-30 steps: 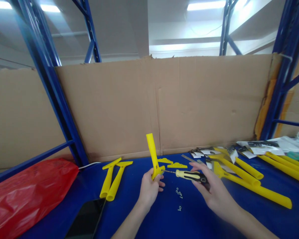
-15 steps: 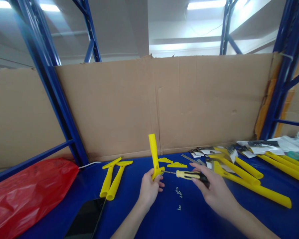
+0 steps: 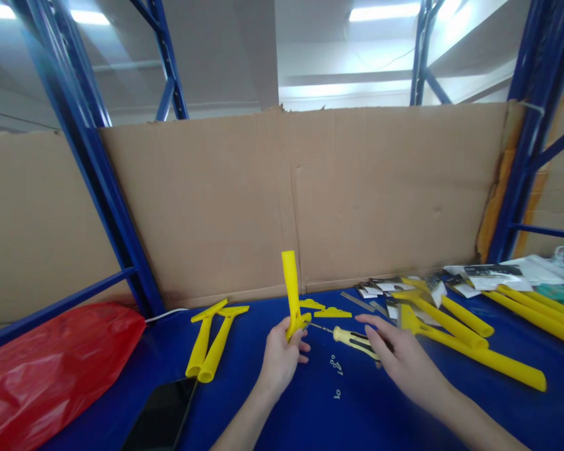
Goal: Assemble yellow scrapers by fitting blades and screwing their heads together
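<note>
My left hand (image 3: 282, 352) is wrapped round the head end of a yellow plastic scraper handle (image 3: 290, 285), whose tube points up. In my right hand (image 3: 399, 351) is a screwdriver (image 3: 352, 339) with a cream and black grip; its rear end is hidden by the hand. The screwdriver's tip meets the scraper's head beside my left fingers. Small screws and nuts (image 3: 337, 364) lie on the blue table below the screwdriver. Behind it rest two flat yellow clamp pieces (image 3: 333, 312) and thin metal blades (image 3: 357, 302).
Two yellow scraper handles (image 3: 219, 344) lie to the left, near a black phone (image 3: 162, 413) and a red plastic bag (image 3: 61, 369). Longer yellow scrapers (image 3: 479, 357) and packets (image 3: 493, 275) are on the right. A cardboard wall (image 3: 216, 207) stands behind the blue table.
The screwdriver's grip has dipped, so it slants down toward my right hand. My right fingers have shifted back along the grip and loosened. The left hand holds still.
</note>
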### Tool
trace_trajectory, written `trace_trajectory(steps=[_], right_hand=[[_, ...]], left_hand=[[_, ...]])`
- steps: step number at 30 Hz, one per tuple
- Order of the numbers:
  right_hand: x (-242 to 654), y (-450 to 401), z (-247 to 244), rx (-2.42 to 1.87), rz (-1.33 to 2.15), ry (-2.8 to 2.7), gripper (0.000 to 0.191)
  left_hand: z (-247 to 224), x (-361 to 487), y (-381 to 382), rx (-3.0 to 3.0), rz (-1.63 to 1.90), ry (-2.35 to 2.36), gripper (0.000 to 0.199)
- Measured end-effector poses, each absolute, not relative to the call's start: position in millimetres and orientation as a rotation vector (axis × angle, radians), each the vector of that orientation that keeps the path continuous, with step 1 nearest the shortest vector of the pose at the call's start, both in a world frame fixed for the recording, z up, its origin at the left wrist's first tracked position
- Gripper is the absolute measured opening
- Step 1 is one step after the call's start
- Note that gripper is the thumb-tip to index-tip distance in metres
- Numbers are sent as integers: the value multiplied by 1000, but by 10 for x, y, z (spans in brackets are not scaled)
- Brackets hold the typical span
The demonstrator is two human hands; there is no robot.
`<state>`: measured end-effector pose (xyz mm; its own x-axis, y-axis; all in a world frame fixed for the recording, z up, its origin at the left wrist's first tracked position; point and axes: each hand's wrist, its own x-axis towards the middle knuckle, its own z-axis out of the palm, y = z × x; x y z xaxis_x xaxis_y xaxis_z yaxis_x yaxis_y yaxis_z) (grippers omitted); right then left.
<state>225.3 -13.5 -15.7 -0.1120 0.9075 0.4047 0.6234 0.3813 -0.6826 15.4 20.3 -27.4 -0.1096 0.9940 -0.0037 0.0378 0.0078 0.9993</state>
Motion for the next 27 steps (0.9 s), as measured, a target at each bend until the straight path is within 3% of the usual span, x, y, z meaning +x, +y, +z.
trace_trajectory(steps=[6, 12, 21, 23, 27], right_hand=[[2349, -33, -216, -1435, 346, -1754, 41], [2395, 24, -303, -1577, 189, -1882, 44], [2507, 37, -341, -1680, 137, -2141, 40], [2502, 39, -319, -1671, 15, -2121, 40], [2409, -19, -241, -1282, -440, -2027, 63]], left_hand=[[-268, 86, 255, 1169, 1391, 1401, 21], [-160, 35, 206, 1275, 1366, 1522, 8], [-143, -79, 208, 1447, 1623, 1412, 37], [-122, -76, 190, 1449, 1692, 1356, 41], [-68, 33, 104, 1425, 1625, 1284, 45]])
